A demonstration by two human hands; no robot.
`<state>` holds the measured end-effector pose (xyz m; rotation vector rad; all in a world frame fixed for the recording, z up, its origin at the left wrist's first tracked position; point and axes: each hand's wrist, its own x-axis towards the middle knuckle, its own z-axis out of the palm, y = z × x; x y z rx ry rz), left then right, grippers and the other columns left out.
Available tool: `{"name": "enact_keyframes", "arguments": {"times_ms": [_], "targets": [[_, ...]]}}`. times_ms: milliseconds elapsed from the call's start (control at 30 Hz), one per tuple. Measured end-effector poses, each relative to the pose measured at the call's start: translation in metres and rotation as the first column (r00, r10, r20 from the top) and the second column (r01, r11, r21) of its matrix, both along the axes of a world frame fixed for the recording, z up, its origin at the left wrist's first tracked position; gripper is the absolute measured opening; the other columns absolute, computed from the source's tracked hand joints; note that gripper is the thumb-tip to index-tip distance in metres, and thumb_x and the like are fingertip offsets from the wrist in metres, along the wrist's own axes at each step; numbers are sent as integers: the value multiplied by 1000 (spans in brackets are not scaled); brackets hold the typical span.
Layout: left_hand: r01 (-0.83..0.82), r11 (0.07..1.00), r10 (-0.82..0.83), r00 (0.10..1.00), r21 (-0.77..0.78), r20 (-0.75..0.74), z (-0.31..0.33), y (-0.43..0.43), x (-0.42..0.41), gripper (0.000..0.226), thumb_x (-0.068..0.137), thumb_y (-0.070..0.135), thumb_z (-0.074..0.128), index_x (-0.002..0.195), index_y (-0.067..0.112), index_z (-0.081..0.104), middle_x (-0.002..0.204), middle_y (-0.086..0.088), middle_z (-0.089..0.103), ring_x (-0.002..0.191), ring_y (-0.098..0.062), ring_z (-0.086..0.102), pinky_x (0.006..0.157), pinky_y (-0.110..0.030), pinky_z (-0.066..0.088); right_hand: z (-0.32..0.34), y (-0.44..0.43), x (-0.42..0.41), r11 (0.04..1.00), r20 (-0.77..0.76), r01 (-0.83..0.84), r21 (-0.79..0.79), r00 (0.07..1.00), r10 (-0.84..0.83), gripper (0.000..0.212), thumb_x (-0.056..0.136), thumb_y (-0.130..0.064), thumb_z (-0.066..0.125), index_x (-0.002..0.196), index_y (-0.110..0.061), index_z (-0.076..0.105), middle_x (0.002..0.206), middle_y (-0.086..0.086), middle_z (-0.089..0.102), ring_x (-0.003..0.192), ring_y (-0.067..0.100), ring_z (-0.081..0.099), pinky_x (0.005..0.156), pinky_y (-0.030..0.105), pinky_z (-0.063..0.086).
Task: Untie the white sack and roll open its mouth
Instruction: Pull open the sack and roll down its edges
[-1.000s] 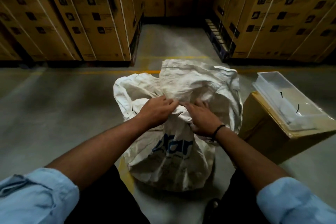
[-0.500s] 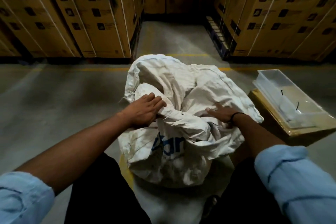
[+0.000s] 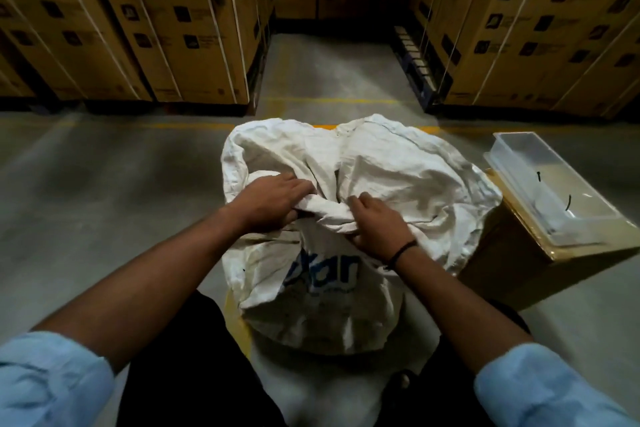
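Note:
A white woven sack [image 3: 398, 180] with blue lettering stands on the floor between my knees. Its loose top cloth is spread back and to the right, away from me. A twisted, knotted band of the cloth runs across the neck, between my hands. My left hand [image 3: 273, 201] grips the left end of that twist. My right hand [image 3: 375, 225], with a black band at the wrist, pinches the right end. I cannot see inside the sack.
A cardboard box [image 3: 512, 253] stands just right of the sack, with a clear plastic tray [image 3: 550, 184] on top. Stacked strapped cartons [image 3: 145, 28] line the back left and back right [image 3: 540, 28], with an aisle between. Grey concrete floor [image 3: 104, 201] lies to the left.
My right hand came back from the sack's right side to the knotted twist at the neck. The loose top cloth has flopped further back and right. My left hand stays at the twist.

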<state>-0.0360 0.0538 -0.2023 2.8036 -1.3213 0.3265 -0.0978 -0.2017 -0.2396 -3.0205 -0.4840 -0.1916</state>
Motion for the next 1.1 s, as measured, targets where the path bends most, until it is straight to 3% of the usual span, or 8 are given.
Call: {"name": "enact_keyframes", "arguments": {"times_ms": [133,300,433,567,667,767,933,1100], "targets": [[-101,993,101,995,64,9,6,21,8,64,84,81,35,115,26,49,103,-3,72,91,-31,69,62,-37,47,16,-25,13,996,28,45,-81,999,-43,51,78,-43,67,120,-18,52,113,8,63,100,34,61,68,42,53],[-251,955,265,962,159,-68,12,8,12,68,80,79,50,122,25,50,117,-2,68,107,-29,63,76,-38,48,23,-18,19,987,8,-17,-157,1000,18,57,85,-34,59,137,-20,42,117,9,67,99,34,65,82,39,46],[-69,988,71,997,138,-11,22,-28,-5,89,73,93,36,133,29,49,126,2,62,113,-25,52,96,-41,43,21,-32,17,992,-193,-22,127,980,46,55,86,-28,62,137,-22,42,124,15,63,107,39,61,83,40,50],[-79,994,100,947,81,-305,11,-71,-16,76,83,75,54,138,24,42,117,-8,68,106,-30,64,77,-36,46,24,-30,16,968,-266,-87,236,952,150,65,83,-40,66,140,-28,38,131,8,61,111,29,62,84,36,52],[-61,994,89,927,88,-364,4,-72,-14,53,91,59,58,129,23,49,114,-10,68,105,-31,64,71,-32,37,23,-39,8,979,-282,-93,180,949,142,81,70,-58,74,138,-30,39,128,2,62,109,24,63,85,35,53],[35,998,-7,890,55,-456,8,-59,-13,48,88,65,59,115,25,60,109,-3,69,98,-23,64,71,-29,39,13,-49,3,996,-348,-72,45,934,84,83,64,-49,78,136,-33,39,120,3,67,102,26,66,80,30,52],[86,996,-75,769,-14,-635,36,-14,-9,23,90,61,61,97,38,60,90,18,62,83,9,58,71,-12,42,34,-75,17,986,-486,-32,164,867,109,68,64,-32,76,128,-26,55,119,0,66,104,19,62,83,26,47],[6,995,40,883,97,-468,20,-35,-12,56,88,68,56,126,27,57,119,0,67,105,-22,63,83,-31,49,39,-83,27,987,-622,26,161,779,81,51,71,-16,72,122,-22,64,113,4,70,99,23,64,81,30,49]]}}
